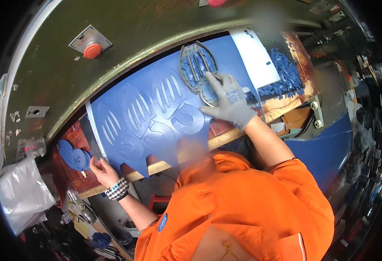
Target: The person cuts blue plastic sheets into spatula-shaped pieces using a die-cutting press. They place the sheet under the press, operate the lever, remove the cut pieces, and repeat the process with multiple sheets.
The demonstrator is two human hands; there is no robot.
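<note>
A blue sheet (165, 126) lies over the work table, marked with several sole-shaped outlines that have long slots. On its right part rests a steel cutting die (198, 65), slotted and with blue bits inside. My right hand (232, 98), in a grey glove, grips the die's near right edge, thumb on its upper side and fingers lower down. At the table's left end my bare left hand (105, 173), with a checked wristband, has thumb and forefinger apart. It is beside a stack of blue cut pieces (73, 155); whether it touches them I cannot tell.
Beyond the table rises a green machine body (126, 32) with a red push button (93, 50). A white board (256, 61) and a heap of small blue scraps (282, 74) lie at right. Clear plastic bags (23, 193) hang at the left.
</note>
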